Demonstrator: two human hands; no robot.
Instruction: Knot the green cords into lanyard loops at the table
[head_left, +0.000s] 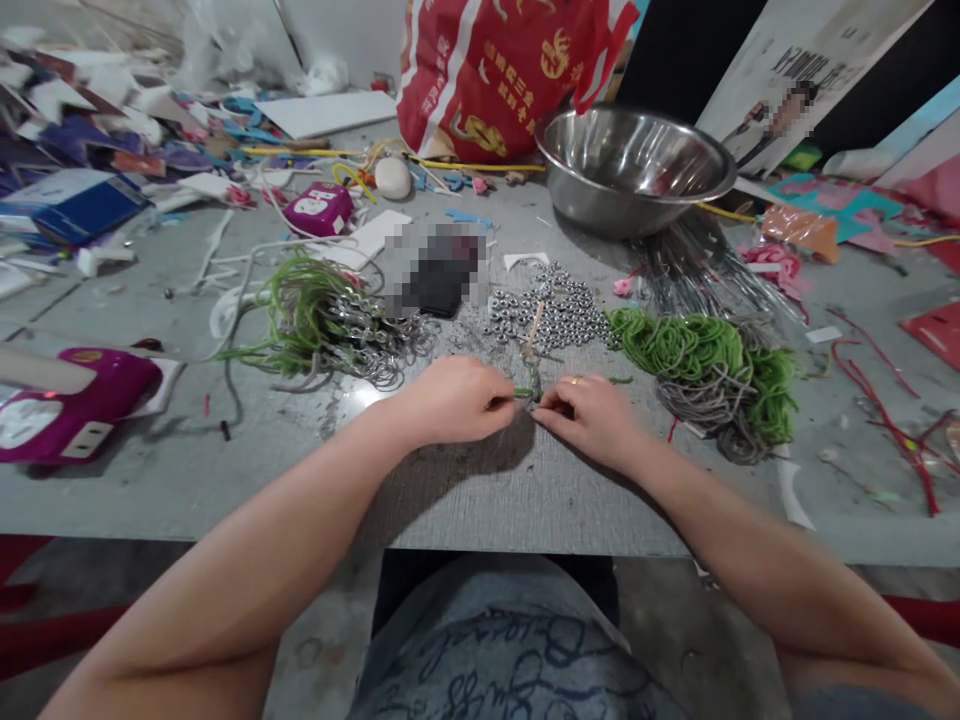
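Near the table's front edge, my left hand point(466, 400) is closed, pinching a short green cord point(523, 393). My right hand point(589, 412), wearing a ring, is closed on the same cord from the other side. Its green tail shows beyond the right knuckles. A thin upright piece with a wooden stick point(534, 325) stands just past my fingertips; how the cord meets it is too small to tell. Silver beads point(555, 308) lie heaped behind. To the left is a pile of green and grey cords with metal pieces point(319, 315); bundled green and grey cords point(709, 365) lie right.
A steel bowl point(592, 205) and a red bag point(480, 80) stand at the back. Purple power strips point(82, 410) sit at left, with a dark blurred object point(442, 285) nearer the middle. Scraps cover the far left; red cords point(892, 420) lie at right.
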